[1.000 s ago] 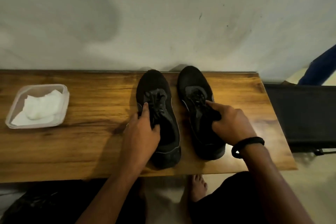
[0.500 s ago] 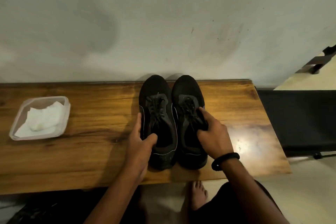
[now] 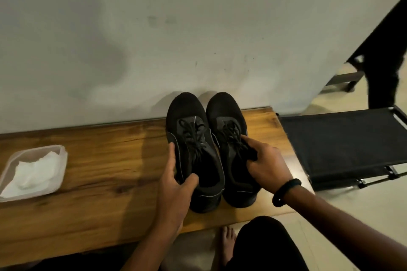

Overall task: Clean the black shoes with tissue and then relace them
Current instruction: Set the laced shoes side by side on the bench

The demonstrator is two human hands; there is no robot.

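On the wooden bench [image 3: 105, 160], near its right end, the pair is sitting side by side, sides touching, toes pointing at the wall [image 3: 198, 28] — left shoe [image 3: 189, 112], right shoe [image 3: 224, 108], both with laces [image 3: 193, 136] threaded through. Left hand [image 3: 176, 185] is gripping the left shoe at the collar: thumb hooking over the rim, fingers lying along the outer side. Right hand [image 3: 267, 165], black wristband [image 3: 286, 191] on it, is curling its fingers into the tongue and lace area of the right shoe; whether it is pinching lace or tongue I cannot tell. Tissue [image 3: 33, 171] is lying in a clear plastic tub [image 3: 62, 156] well apart at the bench's left end, nothing touching it. Reading this as setup — wiping is not looking started. To do it well: work one shoe at a time, one hand anchoring it by the collar, the other fetching tissue. Loosen the laces first so tongue and eyelet rows are getting wiped too, and stroke toe to heel. Risk: the fabric-looking upper may be shredding thin tissue, so fold it thick. Black folding cot [image 3: 334, 145] is standing just past the bench's right edge.
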